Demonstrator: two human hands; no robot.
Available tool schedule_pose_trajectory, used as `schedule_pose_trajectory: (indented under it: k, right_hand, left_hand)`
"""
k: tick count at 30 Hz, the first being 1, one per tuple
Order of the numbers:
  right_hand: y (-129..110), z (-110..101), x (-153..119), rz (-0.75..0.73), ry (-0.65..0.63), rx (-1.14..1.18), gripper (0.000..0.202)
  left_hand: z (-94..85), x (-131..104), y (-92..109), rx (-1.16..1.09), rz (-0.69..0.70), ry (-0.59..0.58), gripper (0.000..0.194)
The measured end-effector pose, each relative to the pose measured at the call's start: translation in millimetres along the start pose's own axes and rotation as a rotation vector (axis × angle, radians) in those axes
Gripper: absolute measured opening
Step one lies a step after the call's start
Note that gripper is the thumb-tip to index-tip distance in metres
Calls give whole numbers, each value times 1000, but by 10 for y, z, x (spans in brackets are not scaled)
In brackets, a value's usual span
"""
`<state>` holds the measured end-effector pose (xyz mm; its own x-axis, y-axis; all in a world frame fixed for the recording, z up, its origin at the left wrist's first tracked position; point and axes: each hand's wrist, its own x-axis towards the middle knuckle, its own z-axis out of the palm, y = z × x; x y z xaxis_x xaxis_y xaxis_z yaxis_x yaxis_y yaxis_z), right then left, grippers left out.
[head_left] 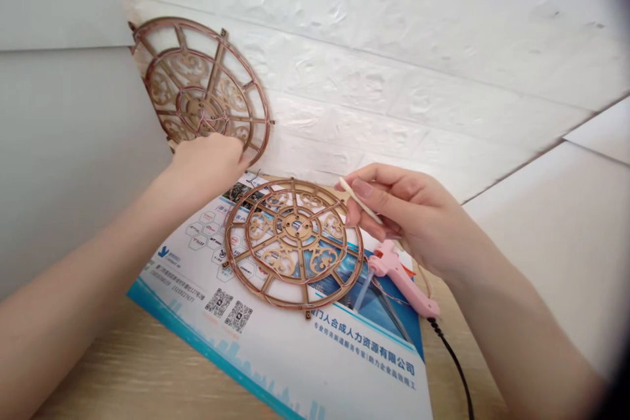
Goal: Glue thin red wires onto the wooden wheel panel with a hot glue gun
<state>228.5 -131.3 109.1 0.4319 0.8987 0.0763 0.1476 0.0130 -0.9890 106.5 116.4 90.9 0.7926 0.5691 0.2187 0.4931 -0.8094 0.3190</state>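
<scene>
My right hand pinches a thin cream-coloured stick between thumb and fingers, above the right edge of a round openwork wheel. That brown wheel lies flat, with spokes, scroll ornaments and reddish wire along its rings. A second, similar wheel leans against the wall at the left, with wires bunched at its hub. My left hand is in front of the leaning wheel's lower part; its fingers are mostly hidden behind the back of the hand. A pink glue gun lies below my right hand, a clear glue strand near it.
Beneath the flat wheel is a blue and white printed folder on a wooden table. A black cord runs from the glue gun to the front edge. White brick-patterned wall rises behind; a grey panel stands left.
</scene>
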Motion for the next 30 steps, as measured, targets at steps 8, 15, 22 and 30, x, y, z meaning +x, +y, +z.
schedule_pose_trajectory:
  k: [8, 15, 22, 30]
  right_hand:
    - [15, 104, 8, -77, 35, -15, 17]
    - [1, 162, -2, -131, 84, -19, 19]
    - [68, 210, -49, -269, 194, -316, 20]
    - [140, 258, -66, -385, 265, -557, 19]
  left_hand:
    - [28, -451, 701, -468, 537, 27, 33]
    - [123, -523, 746, -487, 600, 128, 26]
    - [140, -537, 748, -476, 586, 113, 27]
    - [180, -548, 803, -522, 515, 142, 28]
